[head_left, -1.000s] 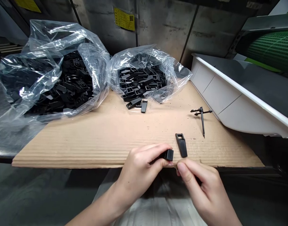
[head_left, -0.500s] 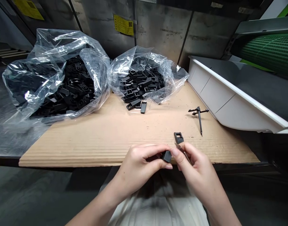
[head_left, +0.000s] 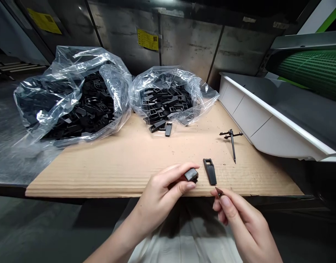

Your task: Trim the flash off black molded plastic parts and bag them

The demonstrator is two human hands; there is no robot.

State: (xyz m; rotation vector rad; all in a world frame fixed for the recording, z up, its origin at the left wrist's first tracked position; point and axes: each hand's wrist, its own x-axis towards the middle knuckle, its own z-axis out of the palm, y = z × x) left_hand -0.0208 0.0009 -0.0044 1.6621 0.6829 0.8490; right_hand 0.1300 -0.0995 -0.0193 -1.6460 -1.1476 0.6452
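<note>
My left hand (head_left: 162,191) pinches a small black plastic part (head_left: 191,175) between thumb and fingers, at the near edge of the cardboard sheet (head_left: 124,160). My right hand (head_left: 239,215) is closed around a thin pointed tool (head_left: 218,191) whose tip sticks out past the thumb; it hovers just off the cardboard's front edge. A second black part with a square window (head_left: 210,171) lies flat on the cardboard between the two hands. Further right rests a black sprue with a long pin (head_left: 233,141).
Two clear plastic bags full of black parts stand at the back: a large bag (head_left: 71,95) on the left and a smaller bag (head_left: 169,96) in the middle, with loose parts (head_left: 163,127) spilled in front. A white tray (head_left: 266,113) is at right, a green belt (head_left: 310,69) behind it.
My right hand pulled back from the part in my left hand, down and right. The part lying on the cardboard is uncovered again. The camera tilted slightly.
</note>
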